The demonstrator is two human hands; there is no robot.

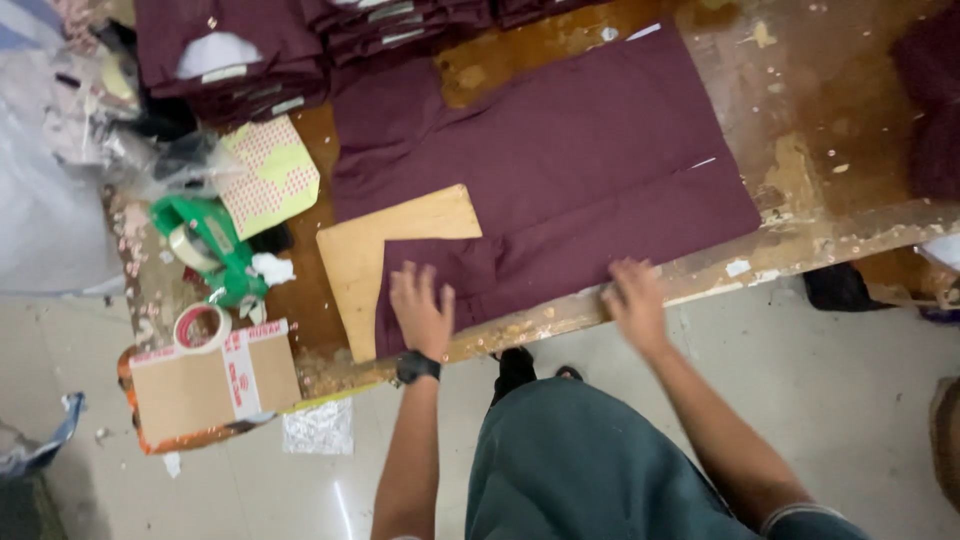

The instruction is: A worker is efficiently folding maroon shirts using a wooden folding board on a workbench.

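A brown cardboard box [212, 388] with white, red-printed tape sits at eight o'clock, at the counter's [800, 250] corner. Pale rectangular labels [225, 73] mark folded maroon garments [230, 50] at eleven o'clock. A clear crinkled packet [318, 428] lies on the floor below the box.

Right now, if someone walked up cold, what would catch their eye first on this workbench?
Most striking is the big maroon cloth spread flat across the worn wooden table, with a tan cardboard sheet partly tucked under it. The left hand presses flat on the cloth near the table's front edge, and the right hand is at the cloth's front hem. At far left sits a green tape dispenser.
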